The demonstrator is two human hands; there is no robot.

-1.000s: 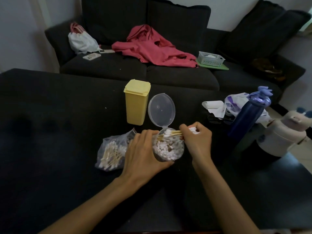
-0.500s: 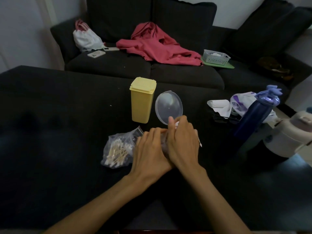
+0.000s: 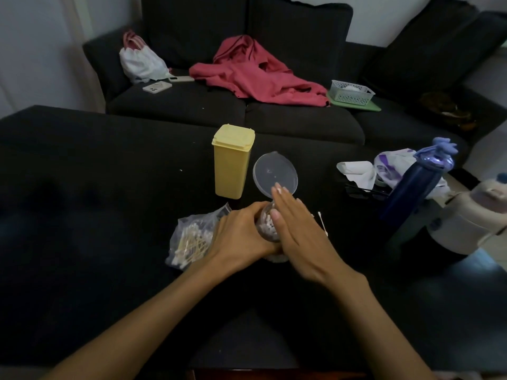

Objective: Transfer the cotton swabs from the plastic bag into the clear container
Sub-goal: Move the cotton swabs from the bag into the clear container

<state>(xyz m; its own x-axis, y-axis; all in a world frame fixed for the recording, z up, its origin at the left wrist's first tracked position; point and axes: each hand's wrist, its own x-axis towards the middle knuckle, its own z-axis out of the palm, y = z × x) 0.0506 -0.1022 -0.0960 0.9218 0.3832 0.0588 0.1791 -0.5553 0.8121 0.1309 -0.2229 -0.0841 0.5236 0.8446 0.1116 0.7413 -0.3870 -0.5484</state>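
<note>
On the black table (image 3: 96,215), the left hand (image 3: 241,237) curls around the side of the small clear round plastic container (image 3: 267,229) packed with white-tipped cotton swabs. The right hand (image 3: 299,231) lies flat with straight fingers over the container's mouth, gripping nothing. The container's hinged clear lid (image 3: 275,174) stands open behind. Just left, touching the left hand, lies the crumpled clear plastic bag (image 3: 192,239) of swabs. A tall yellow plastic box (image 3: 232,161) stands farther back.

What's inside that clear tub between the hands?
The clear tub holds white-tipped cotton swabs, seen in the gap between the hands. The right hand lies flat over the opening and the left hand wraps its side, hiding how full it is.
</note>
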